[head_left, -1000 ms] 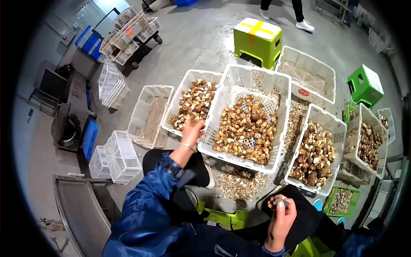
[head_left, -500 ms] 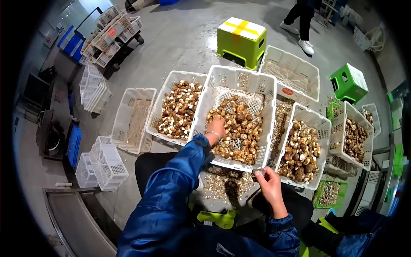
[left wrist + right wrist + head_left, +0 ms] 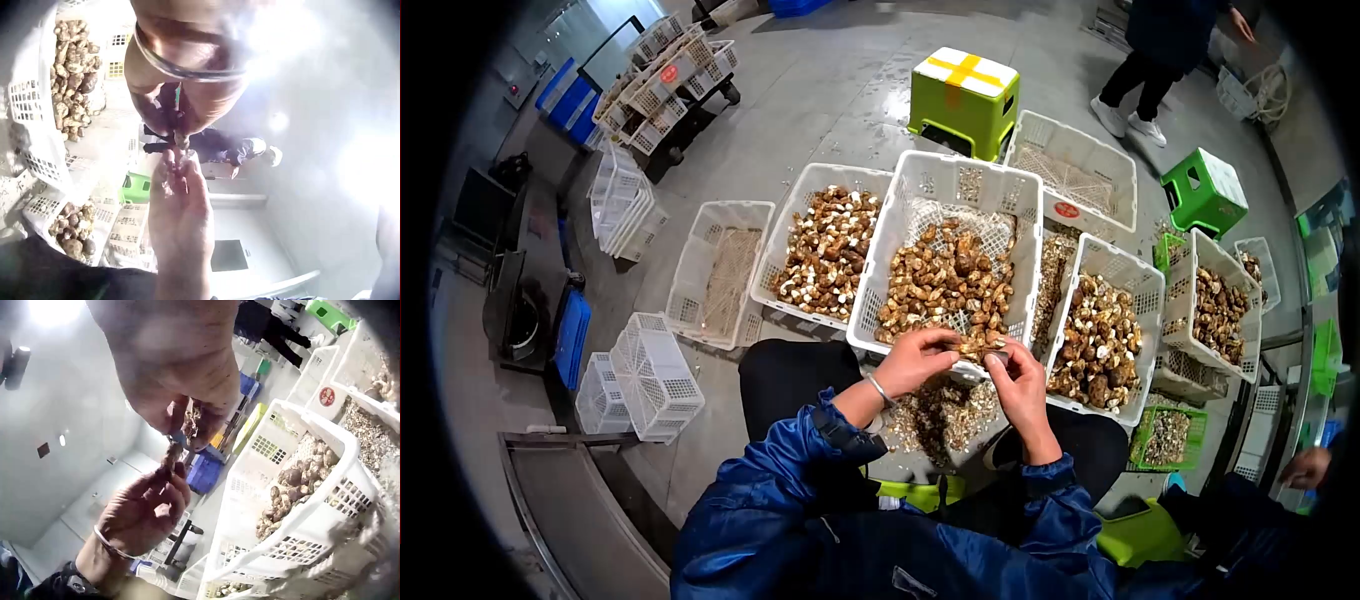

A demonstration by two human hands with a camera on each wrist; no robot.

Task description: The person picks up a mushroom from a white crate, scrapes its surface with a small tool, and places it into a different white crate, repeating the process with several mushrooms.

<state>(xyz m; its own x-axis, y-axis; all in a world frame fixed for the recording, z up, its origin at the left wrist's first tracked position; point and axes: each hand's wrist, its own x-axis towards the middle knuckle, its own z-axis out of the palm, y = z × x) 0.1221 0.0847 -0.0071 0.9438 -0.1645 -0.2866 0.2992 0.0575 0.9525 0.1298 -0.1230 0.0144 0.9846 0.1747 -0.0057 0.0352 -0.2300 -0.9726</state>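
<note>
Both hands meet over the near rim of the middle white crate (image 3: 1028, 225), which holds a heap of brown mushrooms (image 3: 950, 275). My left hand (image 3: 915, 362) pinches a small brown mushroom (image 3: 171, 456) between thumb and fingers. Opposite it, my right hand (image 3: 1022, 390) grips a small dark, flat piece (image 3: 1000, 356) under the thumb, its tip right at the mushroom. Most of that piece is hidden by the fingers, and I cannot tell what it is. In the right wrist view, brown scraps (image 3: 192, 422) show between the right fingers.
More mushrooms fill a left crate (image 3: 762, 285) and a right crate (image 3: 1152, 285). Trimmings (image 3: 945, 415) lie on the floor between the knees. A green stool (image 3: 965, 110) stands behind the crates. One person (image 3: 1165, 50) is at the back right; another person's hand (image 3: 1308, 467) shows at the right edge.
My left hand went from the left crate to the middle heap, then back toward me with a mushroom. My right hand rose to meet it. The person at the back moved right.
</note>
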